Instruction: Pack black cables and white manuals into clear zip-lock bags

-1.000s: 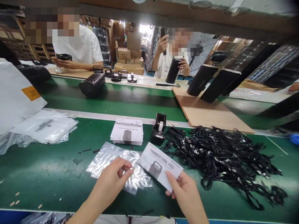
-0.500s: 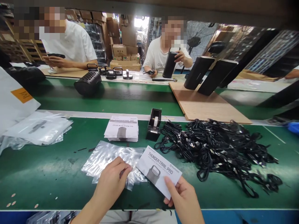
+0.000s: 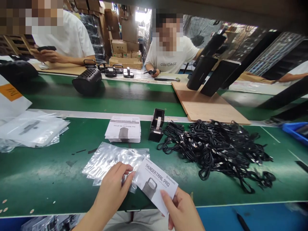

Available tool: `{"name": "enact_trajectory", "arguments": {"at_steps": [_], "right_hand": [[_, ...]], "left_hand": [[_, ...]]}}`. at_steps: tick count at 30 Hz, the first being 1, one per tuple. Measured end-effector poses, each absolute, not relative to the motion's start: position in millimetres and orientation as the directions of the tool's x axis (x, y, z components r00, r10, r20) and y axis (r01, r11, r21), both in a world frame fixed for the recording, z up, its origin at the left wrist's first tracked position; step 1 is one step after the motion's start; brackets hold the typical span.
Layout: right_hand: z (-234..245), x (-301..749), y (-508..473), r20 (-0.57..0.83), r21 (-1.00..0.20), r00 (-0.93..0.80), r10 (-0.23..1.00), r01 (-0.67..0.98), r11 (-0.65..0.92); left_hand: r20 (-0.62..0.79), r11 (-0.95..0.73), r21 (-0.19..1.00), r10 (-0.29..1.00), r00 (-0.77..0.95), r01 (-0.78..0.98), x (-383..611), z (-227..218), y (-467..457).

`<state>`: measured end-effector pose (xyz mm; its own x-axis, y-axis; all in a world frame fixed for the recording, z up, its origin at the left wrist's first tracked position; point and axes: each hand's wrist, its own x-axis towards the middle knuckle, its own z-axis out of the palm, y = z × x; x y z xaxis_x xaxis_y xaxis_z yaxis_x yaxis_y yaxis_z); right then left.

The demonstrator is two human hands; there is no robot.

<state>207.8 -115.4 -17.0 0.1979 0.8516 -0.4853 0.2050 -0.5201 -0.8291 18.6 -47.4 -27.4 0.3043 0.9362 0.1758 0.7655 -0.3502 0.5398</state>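
Note:
My right hand point(image 3: 181, 208) grips a white user manual point(image 3: 157, 184) by its lower right end, thumb on top. The cover reads "Thunder Trail Pro" and shows a speaker with a handle. Clear plastic bags point(image 3: 106, 157) lie overlapped on the green bench before me. Over their right part is my left hand point(image 3: 116, 181), its fingers curled and its thumb and forefinger at the edge of a bag. The manual's left end meets that bag edge; whether it is inside the bag I cannot tell. Behind the bags stands a stack of manuals point(image 3: 123, 129).
A black tape dispenser point(image 3: 156, 125) stands right of the stack, beside a heap of black cables point(image 3: 216, 150). More bags point(image 3: 36, 128) lie at left. Across the belt point(image 3: 134, 99), two people work near speakers point(image 3: 220, 78) on a wooden board point(image 3: 214, 109). A blue tray point(image 3: 295, 133) is at right.
The manual and my right hand have shifted a little down and left. My left thumb and forefinger look slightly further apart. Across the belt, a person has moved a speaker to the right.

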Motion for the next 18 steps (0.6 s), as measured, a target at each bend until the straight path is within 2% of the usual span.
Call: {"name": "enact_trajectory", "arguments": {"at_steps": [9, 13, 16, 18], "right_hand": [[-25.0, 211.6, -119.2, -0.683, -0.710, 0.007, 0.731, 0.231, -0.665], [-18.9, 218.4, -111.3, -0.619, -0.785, -0.157, 0.769, 0.140, -0.603], [-12.2, 223.0, -106.0, -0.547, -0.829, -0.193, 0.815, -0.009, -0.559], [-7.9, 223.6, -102.6, -0.526, -0.837, -0.198, 0.827, -0.052, -0.545]], "left_hand": [[0.190, -0.413, 0.531, 0.909, 0.372, 0.740, 15.8, -35.2, -48.6], [0.231, -0.452, 0.499, 0.892, 0.390, 0.739, 14.9, -39.2, -49.2], [0.239, -0.448, 0.499, 0.894, 0.379, 0.741, 15.3, -38.1, -49.5], [0.230, -0.438, 0.517, 0.899, 0.373, 0.736, 15.7, -34.2, -50.0]]}}
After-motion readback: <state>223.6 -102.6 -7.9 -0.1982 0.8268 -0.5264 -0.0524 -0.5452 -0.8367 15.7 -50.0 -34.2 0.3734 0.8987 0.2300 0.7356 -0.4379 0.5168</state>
